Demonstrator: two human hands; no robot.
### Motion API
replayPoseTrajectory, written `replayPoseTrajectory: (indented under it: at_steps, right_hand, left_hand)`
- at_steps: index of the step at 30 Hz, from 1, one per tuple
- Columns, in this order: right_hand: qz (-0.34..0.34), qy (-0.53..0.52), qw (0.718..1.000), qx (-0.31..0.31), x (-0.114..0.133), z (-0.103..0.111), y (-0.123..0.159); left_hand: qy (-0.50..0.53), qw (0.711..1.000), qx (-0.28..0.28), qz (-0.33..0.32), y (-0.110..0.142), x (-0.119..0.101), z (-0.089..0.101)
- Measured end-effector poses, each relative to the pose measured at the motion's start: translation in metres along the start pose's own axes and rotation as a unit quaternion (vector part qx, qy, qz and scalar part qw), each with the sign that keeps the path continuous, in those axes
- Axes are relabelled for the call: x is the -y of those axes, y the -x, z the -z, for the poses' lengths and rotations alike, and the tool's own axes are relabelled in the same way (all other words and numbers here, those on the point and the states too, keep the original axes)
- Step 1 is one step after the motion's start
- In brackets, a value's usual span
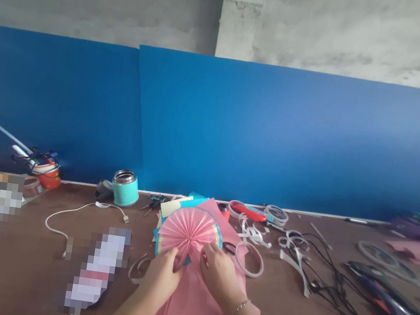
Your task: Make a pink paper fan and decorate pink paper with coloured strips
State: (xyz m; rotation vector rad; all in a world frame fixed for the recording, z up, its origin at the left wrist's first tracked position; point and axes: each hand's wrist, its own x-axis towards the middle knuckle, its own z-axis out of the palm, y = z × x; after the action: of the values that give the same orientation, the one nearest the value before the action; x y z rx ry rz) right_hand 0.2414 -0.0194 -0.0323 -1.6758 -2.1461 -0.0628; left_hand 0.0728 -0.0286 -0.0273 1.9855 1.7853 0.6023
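Note:
A round pleated paper fan (189, 227), pink with a blue and pale yellow rim, is spread out in front of me, with a gap at its near side. My left hand (166, 271) pinches its lower left edge. On the lower right edge, my right hand (216, 268) has its fingers closed on the folds. Beneath the fan and both hands lie sheets of pink paper (192, 311). Blue and yellow paper pieces (175, 206) stick out behind the fan. The fingertips are partly hidden by the paper.
A teal metal cup (125, 190) stands at the back left. Nearer lie a white cable (69, 213) and a pixelated phone-like object (98, 272). To the right are tape rolls (249, 259), red-handled tool (251, 213), tape scraps (297, 271), and black cords (333, 284). A blue partition (275, 135) borders the table.

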Motion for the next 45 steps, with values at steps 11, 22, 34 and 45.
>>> replayPoseTrajectory:
  at_steps: [11, 22, 34, 45]
  right_hand:
    - [0.001, -0.012, 1.0, 0.017, 0.002, 0.0, 0.001]
    - [-0.014, -0.008, 0.999, 0.047, -0.001, 0.002, 0.001]
    - [-0.018, -0.019, 0.998, 0.061, 0.004, -0.006, 0.002]
    - [-0.013, -0.02, 0.998, 0.054, 0.007, -0.006, 0.002]
  left_hand:
    - [0.056, 0.998, 0.001, -0.01, 0.003, -0.005, -0.002]
    - [0.007, 1.0, 0.006, 0.008, 0.001, -0.001, -0.002]
    - [-0.071, 0.997, 0.021, 0.015, -0.003, -0.004, -0.003]
    - [-0.058, 0.998, 0.017, 0.014, -0.005, -0.004, -0.009]
